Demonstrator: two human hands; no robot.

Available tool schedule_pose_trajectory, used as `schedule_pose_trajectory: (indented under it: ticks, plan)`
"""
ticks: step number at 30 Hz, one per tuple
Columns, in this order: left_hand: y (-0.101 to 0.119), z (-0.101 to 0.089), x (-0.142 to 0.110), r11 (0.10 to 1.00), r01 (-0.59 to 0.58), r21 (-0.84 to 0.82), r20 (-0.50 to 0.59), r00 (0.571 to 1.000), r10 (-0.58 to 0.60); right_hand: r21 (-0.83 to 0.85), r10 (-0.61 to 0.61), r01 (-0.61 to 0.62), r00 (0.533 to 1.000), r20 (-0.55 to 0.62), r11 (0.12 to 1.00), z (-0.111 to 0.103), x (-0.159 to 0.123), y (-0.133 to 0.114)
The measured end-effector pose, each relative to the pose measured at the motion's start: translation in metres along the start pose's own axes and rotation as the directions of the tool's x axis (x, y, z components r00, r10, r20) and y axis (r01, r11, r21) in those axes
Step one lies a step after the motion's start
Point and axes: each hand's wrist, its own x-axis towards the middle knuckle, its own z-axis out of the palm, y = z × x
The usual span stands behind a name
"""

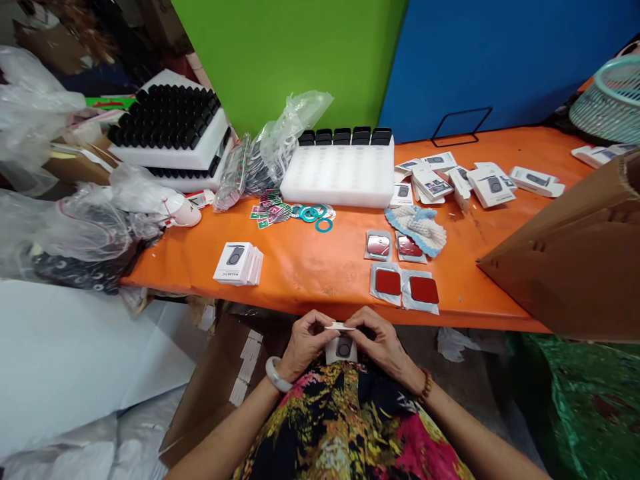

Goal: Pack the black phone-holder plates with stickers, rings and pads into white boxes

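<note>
Close to my body, just off the table's front edge, both hands hold a small white printed box [343, 349] with a dark round picture on its face. My left hand [311, 340] pinches the left side of its top flap, thumb and fingers together. From the other side my right hand [379, 339] grips the same flap. What lies inside the box cannot be seen. Ahead and to the left stands a stack of similar white boxes [237, 263]. Several square pieces with red faces in clear sleeves [388, 282] lie on the table ahead to the right.
On the orange table [310, 267] are teal rings [324, 225], a white foam tray [340, 173] with black pieces, scattered white boxes [493, 187] and a knitted cloth [417, 227]. A large cardboard box [575, 253] stands right; an open carton [200, 413] with white boxes sits below left.
</note>
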Motion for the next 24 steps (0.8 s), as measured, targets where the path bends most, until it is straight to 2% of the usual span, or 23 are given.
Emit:
schedule_pose_trajectory:
  ticks: [3,7,10,13,16,20,24]
  plan:
    - [-0.005,-0.002,-0.005,1.000,-0.014,0.025,0.025,1.000,0.013,-0.036,-0.055,0.056,0.998,0.022,0.998,0.000,-0.004,-0.002]
    - [-0.008,-0.003,-0.007,0.996,-0.011,0.087,0.032,0.999,0.008,-0.088,-0.022,0.021,1.000,-0.016,0.996,0.002,-0.003,-0.004]
    - [-0.003,-0.001,-0.003,0.988,-0.006,0.151,-0.007,1.000,0.007,-0.032,0.108,-0.109,0.994,-0.028,0.994,0.003,0.004,-0.007]
    - [0.002,-0.001,0.003,0.993,0.005,0.122,-0.025,1.000,-0.002,0.169,0.299,-0.300,0.954,0.034,0.939,0.004,0.011,-0.008]
    - [0.002,-0.003,0.007,0.995,0.057,0.085,0.005,0.998,-0.058,0.251,0.389,-0.396,0.918,0.081,0.883,0.005,0.014,-0.004]
    - [-0.004,-0.006,0.005,0.990,0.092,0.108,0.012,0.995,-0.094,0.153,0.363,-0.369,0.930,0.068,0.917,0.006,0.008,0.003]
    - [-0.014,-0.008,-0.001,0.985,0.106,0.138,0.077,0.990,-0.117,0.039,0.279,-0.284,0.955,0.101,0.958,0.003,-0.001,0.009]
